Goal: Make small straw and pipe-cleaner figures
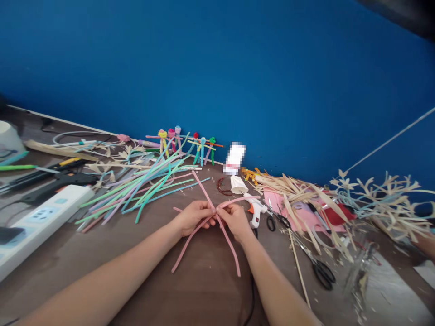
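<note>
Pink pipe cleaners [230, 242] cross one another between my two hands, above the table's middle. My left hand [196, 217] pinches them just left of the crossing. On the other side, my right hand [234, 219] grips them close to the same point, thumb and fingertips pressed together. Two ends hang toward me, spread apart; others stick out to the upper left, the left and the right. How the strands are joined at the crossing is hidden by my fingertips. Nearest my right hand lies a white glue gun [257, 212] with an orange trigger.
Loose pastel pipe cleaners [136, 188] lie left, with small pipe-cleaner figures [202, 149] against the blue wall. A power strip [44, 222] and a black glue gun [57, 183] are far left. Scissors [322, 274], dried strips [288, 188] and a person's hand [426, 244] are right.
</note>
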A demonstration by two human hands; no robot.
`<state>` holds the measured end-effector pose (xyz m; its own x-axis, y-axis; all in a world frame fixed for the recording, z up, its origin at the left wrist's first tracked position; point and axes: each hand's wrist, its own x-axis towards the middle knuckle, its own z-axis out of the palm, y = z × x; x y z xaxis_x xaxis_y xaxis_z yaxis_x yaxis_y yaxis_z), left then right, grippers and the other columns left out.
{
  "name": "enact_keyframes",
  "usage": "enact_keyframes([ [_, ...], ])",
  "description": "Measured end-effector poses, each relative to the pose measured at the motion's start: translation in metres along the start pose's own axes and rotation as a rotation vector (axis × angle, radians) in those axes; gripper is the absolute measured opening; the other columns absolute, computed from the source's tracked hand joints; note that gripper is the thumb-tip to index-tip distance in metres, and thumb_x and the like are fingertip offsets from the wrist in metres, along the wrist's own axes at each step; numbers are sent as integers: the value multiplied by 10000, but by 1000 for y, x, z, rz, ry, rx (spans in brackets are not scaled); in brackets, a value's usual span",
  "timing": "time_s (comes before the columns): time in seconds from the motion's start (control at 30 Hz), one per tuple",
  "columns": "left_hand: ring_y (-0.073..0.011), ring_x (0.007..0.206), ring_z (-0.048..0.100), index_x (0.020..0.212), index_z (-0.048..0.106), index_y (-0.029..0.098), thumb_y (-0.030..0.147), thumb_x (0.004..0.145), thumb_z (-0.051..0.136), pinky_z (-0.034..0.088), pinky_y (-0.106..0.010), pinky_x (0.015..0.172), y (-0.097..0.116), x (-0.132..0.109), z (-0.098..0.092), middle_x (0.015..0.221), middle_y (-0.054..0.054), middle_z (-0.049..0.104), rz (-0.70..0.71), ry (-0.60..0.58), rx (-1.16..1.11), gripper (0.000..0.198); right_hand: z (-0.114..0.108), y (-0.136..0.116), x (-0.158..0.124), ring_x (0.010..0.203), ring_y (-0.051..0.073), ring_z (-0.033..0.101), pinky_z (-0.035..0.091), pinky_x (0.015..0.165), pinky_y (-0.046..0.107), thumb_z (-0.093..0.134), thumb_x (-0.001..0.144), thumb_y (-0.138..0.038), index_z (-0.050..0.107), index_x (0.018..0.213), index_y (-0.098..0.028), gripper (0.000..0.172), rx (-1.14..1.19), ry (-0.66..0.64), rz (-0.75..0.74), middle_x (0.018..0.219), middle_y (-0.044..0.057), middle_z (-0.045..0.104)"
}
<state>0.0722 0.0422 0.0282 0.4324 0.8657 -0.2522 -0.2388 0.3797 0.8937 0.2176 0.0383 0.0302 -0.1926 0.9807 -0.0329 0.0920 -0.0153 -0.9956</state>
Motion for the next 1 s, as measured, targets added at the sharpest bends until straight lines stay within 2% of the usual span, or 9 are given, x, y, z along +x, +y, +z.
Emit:
enact_keyframes([
  [0.5,-54,462,537,661,571,95,225,622,641,414,-124,389,0,0,-1,615,-27,616,3,-4,-5,153,1,-3,-1,330,49,434,372,300,148,556,687,-305,548,682,-138,167,-19,15,34,484,-39,529],
  [0.7,-49,437,527,643,581,83,173,635,619,400,-112,380,3,1,-5,566,-28,603,-11,-19,-114,98,1,-4,-1,372,53,465,400,326,153,551,682,-250,556,781,-146,144,58,-55,1,557,-25,569],
  [0.83,-45,394,507,622,579,80,127,638,595,397,-117,375,5,1,-7,515,-25,584,-20,-24,-191,53,2,-3,-1,361,48,461,389,322,146,566,661,-199,517,884,-176,229,64,-108,-12,564,-48,558],
  [1.0,-42,377,499,594,575,77,101,640,587,388,-109,354,5,2,-9,513,-38,590,-44,-63,-187,53,-1,-1,-3,484,78,534,417,378,151,579,684,-228,528,889,-184,216,35,-209,-69,612,-28,564],
])
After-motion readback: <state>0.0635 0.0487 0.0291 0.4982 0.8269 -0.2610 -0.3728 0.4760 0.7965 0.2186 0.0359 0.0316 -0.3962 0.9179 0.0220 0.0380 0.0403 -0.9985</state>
